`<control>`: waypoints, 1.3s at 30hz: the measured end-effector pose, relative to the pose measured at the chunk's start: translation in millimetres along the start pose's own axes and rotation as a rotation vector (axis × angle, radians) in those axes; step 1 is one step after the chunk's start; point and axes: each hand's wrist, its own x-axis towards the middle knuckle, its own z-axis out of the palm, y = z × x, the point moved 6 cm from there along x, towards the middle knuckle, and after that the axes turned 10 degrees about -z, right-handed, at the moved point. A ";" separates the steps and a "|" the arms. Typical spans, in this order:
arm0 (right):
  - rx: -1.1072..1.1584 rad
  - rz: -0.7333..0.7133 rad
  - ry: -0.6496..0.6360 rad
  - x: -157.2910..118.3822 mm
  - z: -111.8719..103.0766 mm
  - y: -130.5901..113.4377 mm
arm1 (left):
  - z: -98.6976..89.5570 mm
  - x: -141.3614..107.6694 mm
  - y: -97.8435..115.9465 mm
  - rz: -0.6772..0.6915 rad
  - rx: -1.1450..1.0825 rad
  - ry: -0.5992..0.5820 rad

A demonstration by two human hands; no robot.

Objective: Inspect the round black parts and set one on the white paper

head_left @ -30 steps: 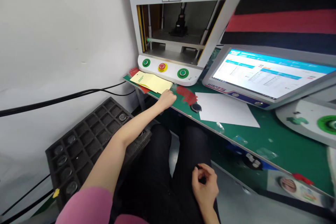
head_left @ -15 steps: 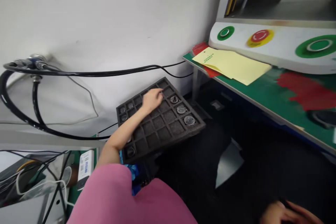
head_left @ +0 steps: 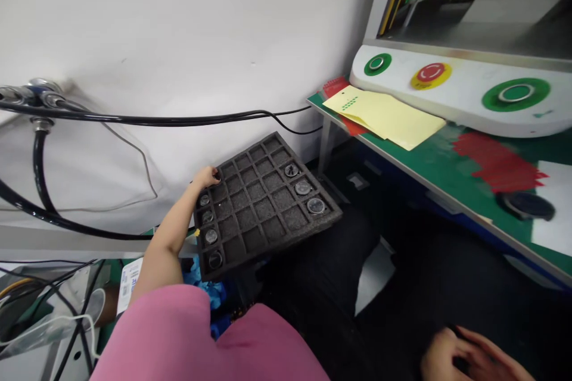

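- Foam tray [head_left: 263, 202], dark, gridded into square pockets, sits low at the person's left, below the bench edge and against the white wall, one corner tilted toward the bench.
- Right hand [head_left: 473, 360], nearest the camera, lies at the bottom right over the dark lap; fingers loosely curled around something dark. Too blurred to say whether it grips anything: cannot tell.
- Pink sleeve [head_left: 201, 339] fills the bottom centre; the left forearm runs from it up to the tray.
- Left hand [head_left: 206, 177] rests on the tray's far left corner, fingers bent over the rim and into the corner pocket. Whether they pinch a part there is hidden; the hand looks half closed, touching foam.
- Tray count, as far as visible: round metal parts [head_left: 211, 236] occupy the left column, about four pockets; three more [head_left: 302, 188] sit along the right edge. The middle pockets are bare foam.
- Judgement: most pockets are unfilled, so either the tray is largely worked through or it is barely loaded; the frame does not decide which.
- Bench [head_left: 429, 166], green-topped, stands beyond at right, carrying a yellow card [head_left: 393, 122], red tape patches and a black round part [head_left: 527, 205] beside a white sheet.
- Press machine [head_left: 447, 80], farthest, shows two green buttons and one red on its white front.
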 end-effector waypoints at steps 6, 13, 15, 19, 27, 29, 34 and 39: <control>-0.062 -0.031 0.149 -4.5 -1.7 -18.6 | -14.2 -36.4 31.6 0.078 -0.329 0.008; 0.068 -0.071 0.167 10.5 12.0 -61.7 | 60.4 -163.0 152.3 0.464 -0.861 -0.439; 0.158 -0.113 0.210 16.7 11.5 -97.4 | 102.6 -215.7 188.1 0.449 -1.178 -0.989; 0.395 -0.327 0.212 35.0 0.2 -170.0 | 153.4 -303.7 230.3 0.417 -1.195 -1.648; 0.490 -0.219 0.062 42.0 -26.8 -185.0 | 184.7 -358.4 254.5 0.399 -0.987 -1.781; 0.482 -0.190 0.017 33.1 -38.6 -190.6 | 186.2 -355.4 255.5 0.357 -0.990 -1.712; 0.320 -0.317 0.322 63.7 -119.6 -181.0 | 185.3 -339.7 260.1 0.284 -0.995 -1.556; 0.245 -0.053 0.271 145.2 -140.2 -101.5 | 194.4 -340.9 255.9 0.276 -0.944 -1.622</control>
